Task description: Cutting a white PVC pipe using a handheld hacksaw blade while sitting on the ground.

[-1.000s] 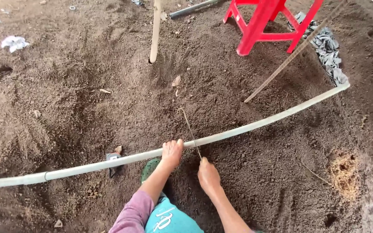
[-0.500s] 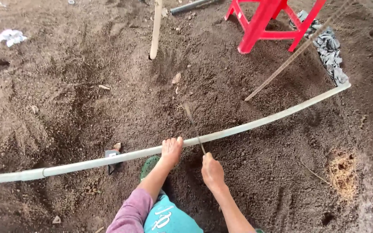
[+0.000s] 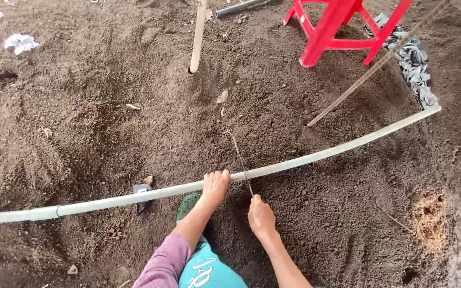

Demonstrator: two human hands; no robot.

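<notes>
A long pale pipe (image 3: 316,156) lies across the dark soil, bowed from the left edge to the right. My left hand (image 3: 214,186) presses down on the pipe near its middle, fingers over it. Just to its right, my right hand (image 3: 261,216) is closed on the near end of a thin blade or rod (image 3: 240,159), which crosses over the pipe and points away from me. A green sandal (image 3: 186,205) shows under my left forearm.
A red plastic stool (image 3: 342,29) stands at the top right. A pale upright stick (image 3: 197,37) is planted in the soil, a thin rod (image 3: 369,72) leans at right, and a small dark tool (image 3: 141,191) lies by the pipe. Loose soil surrounds everything.
My right hand has drawn the thin blade back and forth across the pipe, and ends slightly nearer to me. My left hand stays on the pipe. The view shifted slightly.
</notes>
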